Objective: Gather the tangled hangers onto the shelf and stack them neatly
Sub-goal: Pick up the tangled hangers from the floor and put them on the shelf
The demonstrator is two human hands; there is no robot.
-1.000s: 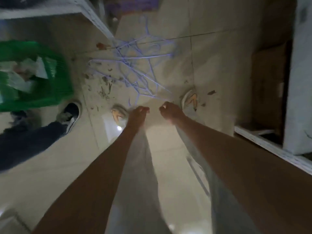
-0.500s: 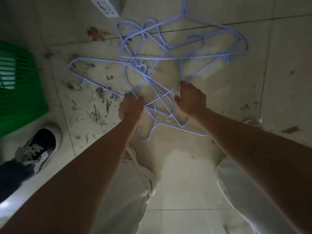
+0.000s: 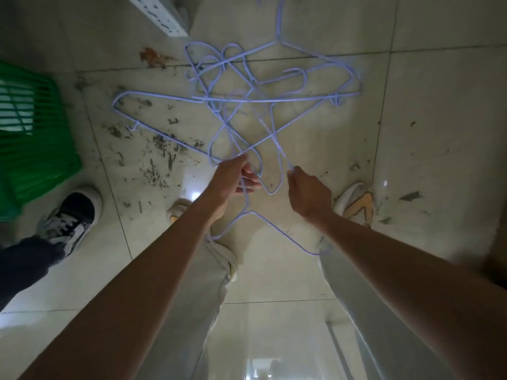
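A tangle of several thin lilac wire hangers (image 3: 247,100) lies on the dirty tiled floor ahead of my feet. My left hand (image 3: 233,178) grips the neck of one hanger (image 3: 274,229), whose triangle hangs down toward my legs. My right hand (image 3: 308,192) pinches the near end of another hanger wire (image 3: 277,144) that runs up into the pile. Both hands are at the near edge of the tangle. A white perforated shelf post (image 3: 159,15) shows at the top left.
A green plastic crate (image 3: 33,141) stands at the left. Another person's black sneaker (image 3: 71,218) and dark trouser leg are beside it. My own sandalled feet (image 3: 356,204) flank the hangers. Dirt and debris are scattered on the tiles (image 3: 153,157).
The view has drawn closer to the floor pile. My hands have gone from closed fists above it to gripping hanger wires, and one hanger is lifted toward my legs.
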